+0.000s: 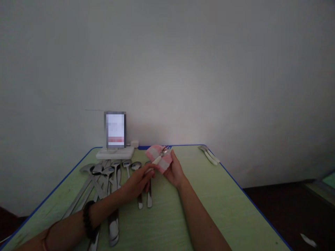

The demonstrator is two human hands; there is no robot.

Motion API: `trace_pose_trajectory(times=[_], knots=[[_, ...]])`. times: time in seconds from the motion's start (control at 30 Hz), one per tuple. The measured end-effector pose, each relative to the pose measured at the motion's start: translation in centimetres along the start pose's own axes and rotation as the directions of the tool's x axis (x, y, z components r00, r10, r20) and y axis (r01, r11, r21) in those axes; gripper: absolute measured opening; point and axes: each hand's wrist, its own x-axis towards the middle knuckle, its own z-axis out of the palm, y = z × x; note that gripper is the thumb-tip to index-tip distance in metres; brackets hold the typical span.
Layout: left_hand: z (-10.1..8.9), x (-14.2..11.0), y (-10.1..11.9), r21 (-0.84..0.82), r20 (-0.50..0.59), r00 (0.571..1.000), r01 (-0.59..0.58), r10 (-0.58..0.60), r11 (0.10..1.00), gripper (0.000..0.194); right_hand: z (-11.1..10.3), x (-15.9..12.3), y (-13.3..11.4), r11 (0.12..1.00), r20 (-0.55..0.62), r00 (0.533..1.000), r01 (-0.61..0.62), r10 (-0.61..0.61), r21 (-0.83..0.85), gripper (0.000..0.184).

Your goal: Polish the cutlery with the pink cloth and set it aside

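Observation:
My left hand (138, 180) is closed round the pale handle of a fork (157, 160), whose metal head points away to the right. A pink and white cloth (164, 164) lies under the fork's head, held up by my right hand (176, 170). My right fingers are mostly hidden behind the cloth. Below my left hand, metal spoons (149, 200) lie on the green table (167, 223). Under and beside my left forearm spreads a pile of metal spoons and ladles (98, 170).
A blurred lit screen (116, 129) stands on a white base (115, 152) at the back left, beside a small white plug (134, 143). Two white-handled utensils (209, 155) lie at the back right edge. A pale wall (183, 69) rises behind the table.

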Motion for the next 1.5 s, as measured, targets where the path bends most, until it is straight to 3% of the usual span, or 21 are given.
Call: trace_pose_trajectory(times=[0.23, 0.33, 0.43, 0.57, 0.77, 0.97, 1.13, 1.27, 1.5], knots=[[-0.2, -0.4, 0.9, 0.013, 0.056, 0.998, -0.029, 0.028, 1.000, 0.034, 0.2, -0.3, -0.3, 0.997, -0.081, 0.995, 0.066, -0.063, 0.039, 0.055], [-0.5, -0.6, 1.1, 0.003, 0.143, 0.988, -0.053, 0.052, 0.999, 0.039, 0.1, -0.3, -0.3, 0.996, -0.120, 0.989, 0.093, -0.092, 0.010, 0.055], [-0.6, -0.8, 1.0, 0.009, 0.212, 0.977, -0.034, 0.031, 0.999, 0.046, 0.0, -0.4, -0.1, 0.998, -0.114, 0.993, 0.038, -0.042, -0.040, 0.059], [-0.3, -0.6, 0.6, 0.038, 0.188, 0.982, -0.032, 0.024, 0.999, 0.051, -0.2, -0.3, 0.2, 0.994, -0.088, 0.996, -0.039, 0.030, -0.101, 0.057], [-0.3, -0.5, 0.6, 0.041, 0.180, 0.984, -0.013, 0.006, 0.999, 0.051, -0.1, -0.1, 0.2, 0.998, -0.136, 0.990, 0.039, -0.045, -0.052, 0.044], [-0.3, -0.6, 1.1, 0.010, 0.268, 0.963, -0.027, 0.024, 1.000, 0.049, 0.1, -0.1, -0.4, 0.985, -0.157, 0.976, 0.162, -0.151, 0.061, 0.036], [-0.2, -0.4, 0.7, 0.022, 0.233, 0.972, -0.046, 0.040, 0.999, 0.047, 0.0, 0.1, -0.5, 0.971, -0.196, 0.958, 0.228, -0.209, 0.076, 0.037], [-0.2, -0.3, 0.8, 0.032, 0.158, 0.987, -0.036, 0.031, 0.999, 0.047, 0.2, 0.2, 0.0, 0.979, -0.128, 0.971, 0.203, -0.200, 0.005, 0.033], [-0.2, -0.3, 0.8, 0.049, 0.111, 0.994, 0.006, -0.011, 0.999, 0.050, 0.0, 0.3, 0.6, 0.978, -0.188, 0.962, 0.185, -0.200, -0.094, 0.020]])
